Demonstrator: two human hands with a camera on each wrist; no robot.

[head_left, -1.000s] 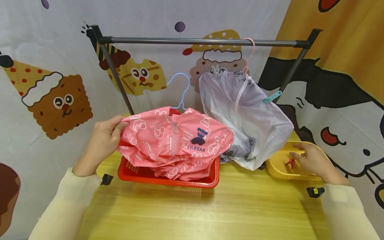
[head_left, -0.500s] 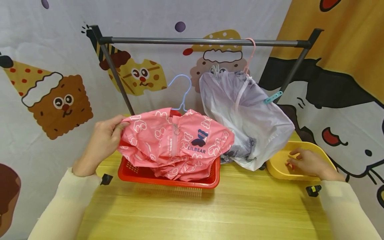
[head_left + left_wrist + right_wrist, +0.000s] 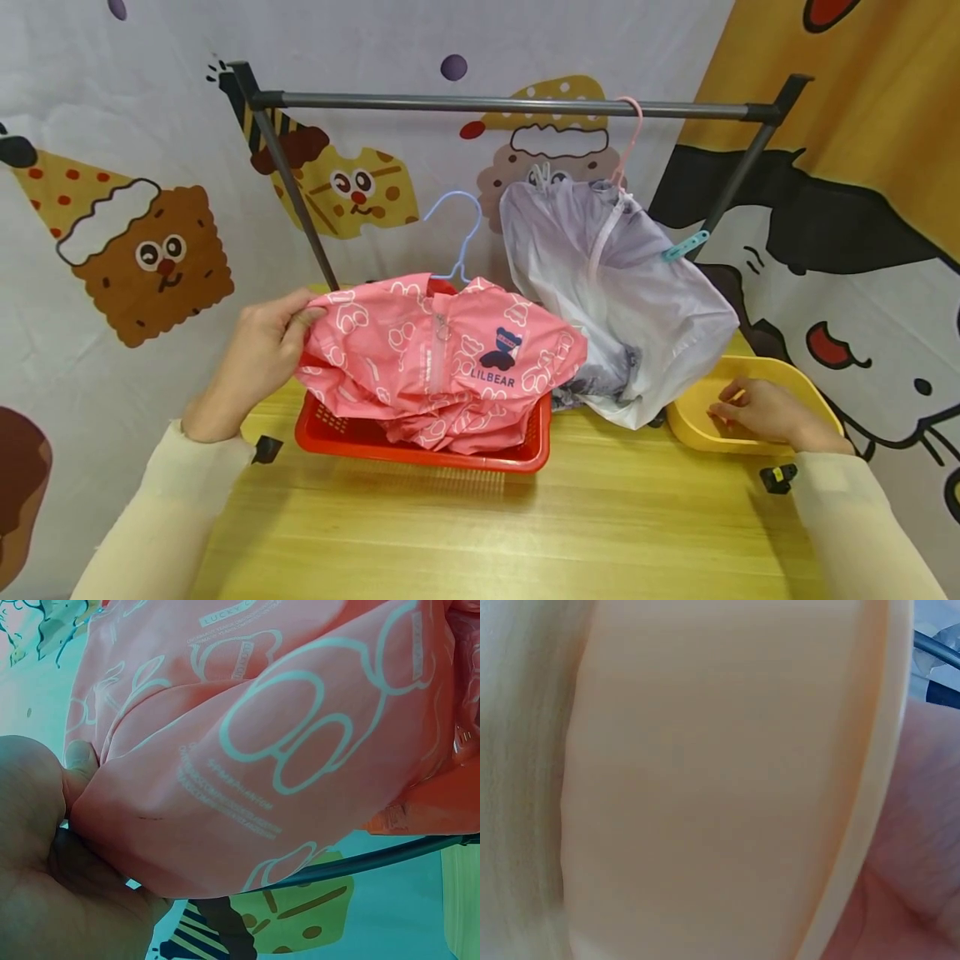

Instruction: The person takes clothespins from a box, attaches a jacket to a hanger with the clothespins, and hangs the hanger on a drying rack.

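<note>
My left hand (image 3: 262, 358) pinches the shoulder of a pink bear-print jacket (image 3: 405, 350) between thumb and fingers. In the left wrist view the thumb presses the pink cloth (image 3: 210, 772) at its edge. A blue hanger (image 3: 463, 242) pokes out of the jacket's neck, its hook below the rail. The jacket sags into a red basket (image 3: 427, 454). On the right, my right hand (image 3: 776, 414) reaches into a yellow tray (image 3: 690, 412), fingertips together on a small red clothespin (image 3: 730, 423), mostly hidden. The right wrist view shows mainly the tray's outer wall (image 3: 712, 787).
A dark rail (image 3: 450, 103) spans the back on two slanted posts. From it a pink hanger (image 3: 633, 137) carries a grey-white jacket (image 3: 637, 283), with a teal clothespin (image 3: 686, 246) and a white clothespin (image 3: 538, 176) on it. Beneath everything is the wooden table (image 3: 450, 533).
My right hand has moved slightly left and down in the tray, closing its fingertips over the red clothespin, which showed more clearly before. The left hand keeps its hold; the blue hanger sits slightly lower.
</note>
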